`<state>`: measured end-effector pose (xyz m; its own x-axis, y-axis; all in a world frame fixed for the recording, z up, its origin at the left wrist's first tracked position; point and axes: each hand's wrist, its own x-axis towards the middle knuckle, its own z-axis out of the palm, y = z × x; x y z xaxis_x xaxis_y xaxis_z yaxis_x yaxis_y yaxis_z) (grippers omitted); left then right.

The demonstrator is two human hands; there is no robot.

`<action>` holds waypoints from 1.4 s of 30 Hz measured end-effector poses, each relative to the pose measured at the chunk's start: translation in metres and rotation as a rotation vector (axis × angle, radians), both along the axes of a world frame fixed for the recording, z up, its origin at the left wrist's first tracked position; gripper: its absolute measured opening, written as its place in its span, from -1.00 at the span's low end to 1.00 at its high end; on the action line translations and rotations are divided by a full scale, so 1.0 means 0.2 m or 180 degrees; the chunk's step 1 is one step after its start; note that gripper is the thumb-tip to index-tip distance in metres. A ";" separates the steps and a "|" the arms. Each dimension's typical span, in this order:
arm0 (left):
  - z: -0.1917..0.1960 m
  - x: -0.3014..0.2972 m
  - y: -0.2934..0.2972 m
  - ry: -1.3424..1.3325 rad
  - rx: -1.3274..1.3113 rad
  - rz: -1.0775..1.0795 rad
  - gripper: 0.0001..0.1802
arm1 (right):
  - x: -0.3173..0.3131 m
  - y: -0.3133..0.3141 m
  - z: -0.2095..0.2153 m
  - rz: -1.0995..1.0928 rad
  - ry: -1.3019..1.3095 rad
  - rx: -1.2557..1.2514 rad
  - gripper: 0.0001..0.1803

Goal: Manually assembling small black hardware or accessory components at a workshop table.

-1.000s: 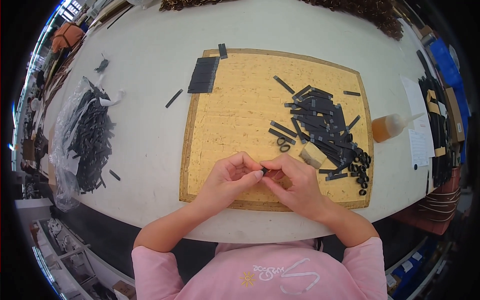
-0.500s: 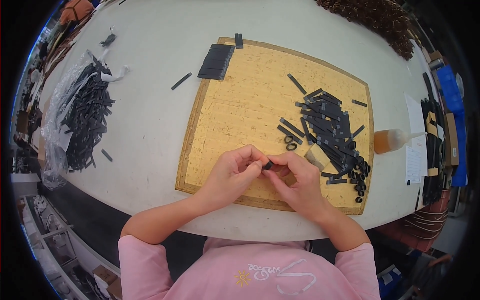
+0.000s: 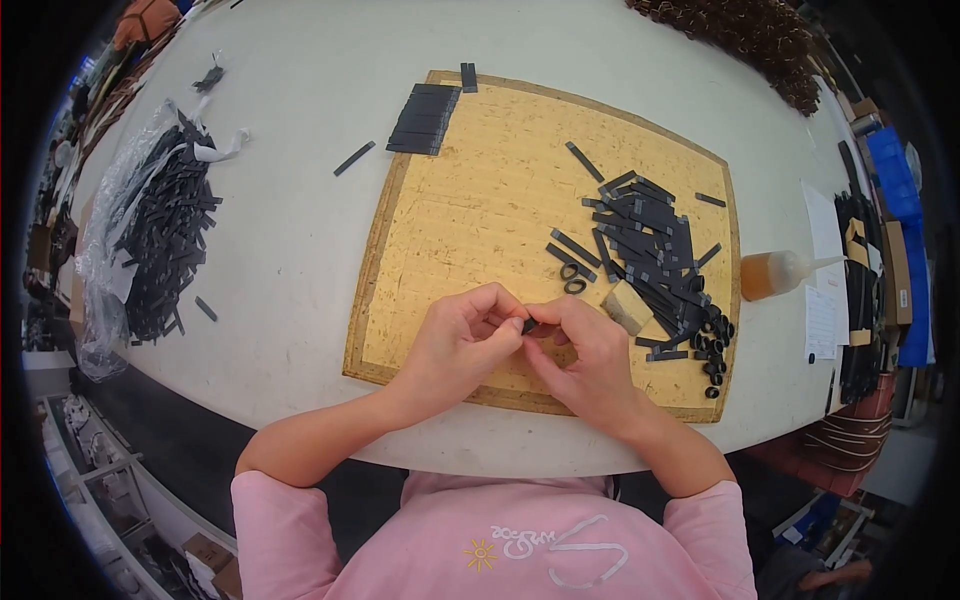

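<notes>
Over the near part of the yellow board (image 3: 480, 190), my left hand (image 3: 465, 335) and my right hand (image 3: 583, 350) meet fingertip to fingertip. Between them they pinch a small black strip (image 3: 529, 326), mostly covered by the fingers, so its shape is hard to make out. To the right of my right hand lies a tan block (image 3: 627, 307). Beyond it spreads a loose heap of black strips (image 3: 645, 230) with grey ends. Two black rings (image 3: 573, 286) rest just past my right hand, and several more black rings (image 3: 713, 350) cluster at the board's right edge.
A neat row of black strips (image 3: 424, 118) covers the board's far left corner. At the left, a clear plastic bag (image 3: 105, 270) spills many black strips (image 3: 165, 240). Right of the board lies a bottle of amber liquid (image 3: 770, 275), near paper sheets (image 3: 822, 315). Brown bristly material (image 3: 740, 40) sits far right.
Both hands keep their pinch on the small black piece, with only slight finger movement. The whole view has shifted a little, moving the board slightly left and up in the picture.
</notes>
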<state>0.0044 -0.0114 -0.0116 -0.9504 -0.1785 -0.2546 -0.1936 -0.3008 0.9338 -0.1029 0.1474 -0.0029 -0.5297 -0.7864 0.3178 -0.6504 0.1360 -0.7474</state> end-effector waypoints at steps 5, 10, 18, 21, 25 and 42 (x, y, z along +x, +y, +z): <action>0.00 0.00 -0.01 -0.0011 0.0009 -0.0016 -0.92 | 0.00 0.00 -0.01 -0.0068 -0.0149 0.0044 -0.71; 0.01 0.00 -0.02 -0.0021 0.0160 -0.0065 -0.93 | 0.00 0.00 -0.01 -0.0076 -0.0147 0.0014 -0.71; -0.01 0.00 0.01 0.0001 -0.0301 0.0006 -0.93 | 0.00 0.00 -0.01 0.0037 0.0383 -0.0022 -0.69; -0.02 0.00 0.01 0.0008 -0.0391 0.0204 -0.91 | 0.00 -0.01 -0.02 0.0031 0.0481 -0.0011 -0.69; 0.01 -0.02 0.01 0.0038 -0.0201 0.0201 -0.87 | 0.00 0.00 -0.02 -0.0021 0.0316 0.0012 -0.70; -0.01 -0.01 0.00 0.0017 -0.0564 0.0015 -0.83 | -0.07 0.04 0.03 -0.0022 -0.0106 0.0146 -0.83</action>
